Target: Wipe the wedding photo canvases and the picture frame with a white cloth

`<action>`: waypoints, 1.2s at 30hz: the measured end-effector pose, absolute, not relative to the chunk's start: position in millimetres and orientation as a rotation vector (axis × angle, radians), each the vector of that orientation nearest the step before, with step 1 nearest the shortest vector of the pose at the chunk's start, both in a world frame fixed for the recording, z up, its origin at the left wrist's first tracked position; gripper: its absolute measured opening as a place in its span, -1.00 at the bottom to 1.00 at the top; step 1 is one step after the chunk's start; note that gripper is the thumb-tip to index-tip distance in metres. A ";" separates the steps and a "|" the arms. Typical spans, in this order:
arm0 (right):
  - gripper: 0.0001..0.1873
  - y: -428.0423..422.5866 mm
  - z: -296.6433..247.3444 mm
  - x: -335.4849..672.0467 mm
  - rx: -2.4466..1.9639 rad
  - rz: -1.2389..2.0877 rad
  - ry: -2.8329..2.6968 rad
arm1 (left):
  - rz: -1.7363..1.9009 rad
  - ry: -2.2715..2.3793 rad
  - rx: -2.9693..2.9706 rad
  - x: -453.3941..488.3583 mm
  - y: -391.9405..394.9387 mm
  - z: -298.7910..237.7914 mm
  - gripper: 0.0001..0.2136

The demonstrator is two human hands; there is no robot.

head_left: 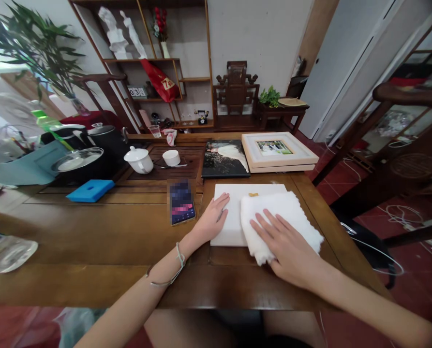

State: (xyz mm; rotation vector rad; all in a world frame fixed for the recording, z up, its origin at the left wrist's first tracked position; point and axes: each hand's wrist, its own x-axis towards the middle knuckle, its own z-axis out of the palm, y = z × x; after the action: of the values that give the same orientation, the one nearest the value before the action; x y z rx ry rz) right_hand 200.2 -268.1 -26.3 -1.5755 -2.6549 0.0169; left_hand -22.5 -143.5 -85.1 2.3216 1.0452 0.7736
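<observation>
A flat white box or panel [232,227] lies near the front of the wooden table, with a small gold-coloured piece [253,195] on its top. My left hand [213,218] rests along its left edge, fingers stretched out. Over the panel's right part is spread a white cloth [290,208] with ragged edges, which hangs past the panel's right and front sides. My right hand [286,241] lies flat on this cloth, fingers spread. The cloth hides much of the panel. Left of the panel, a phone [184,215] lies face up, its screen partly blurred.
Behind the panel are a dark picture panel [221,159] and a pale framed photo [250,145]. A lidded white cup [138,160], small white bowl [171,158], black pan [81,166] and blue sponge-like block [90,190] stand on the left. A wooden chair [382,159] is at right.
</observation>
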 end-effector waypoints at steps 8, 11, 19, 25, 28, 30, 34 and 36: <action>-0.02 -294.9 -6.0 211.4 -1.518 0.324 -2.739 | 0.749 1.044 2.344 -22.8 -145.1 -82.0 -0.58; -0.10 -253.1 -9.0 222.6 -1.587 0.328 -2.619 | 0.749 1.039 2.351 -23.2 -144.6 -82.5 -0.59; -0.22 -201.3 -29.1 233.1 -1.714 0.016 -2.534 | 0.755 1.041 2.340 -22.5 -144.0 -82.7 -0.58; -0.09 -280.1 -25.9 230.0 -1.588 0.008 -2.673 | 0.736 1.048 2.349 -22.8 -145.3 -79.8 -0.58; -0.01 -305.6 -19.8 240.4 -1.512 0.114 -2.714 | 0.730 1.049 2.360 -22.8 -145.8 -79.4 -0.58; 0.03 -305.3 -17.9 249.7 -1.506 0.195 -2.716 | 0.730 1.051 2.364 -23.0 -145.7 -79.6 -0.58; -0.02 -264.8 -26.5 263.2 -1.609 0.206 -2.598 | 0.743 1.045 2.365 -24.0 -144.8 -80.7 -0.58; -0.08 -233.8 -33.8 265.4 -1.668 0.145 -2.530 | 0.745 1.038 2.365 -24.5 -144.2 -81.4 -0.59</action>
State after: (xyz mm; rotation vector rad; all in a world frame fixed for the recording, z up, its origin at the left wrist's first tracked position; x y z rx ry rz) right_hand 265.4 -233.8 -33.8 -1.6685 -2.5303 0.1446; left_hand -24.5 -144.2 -81.4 2.3647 1.0375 0.7451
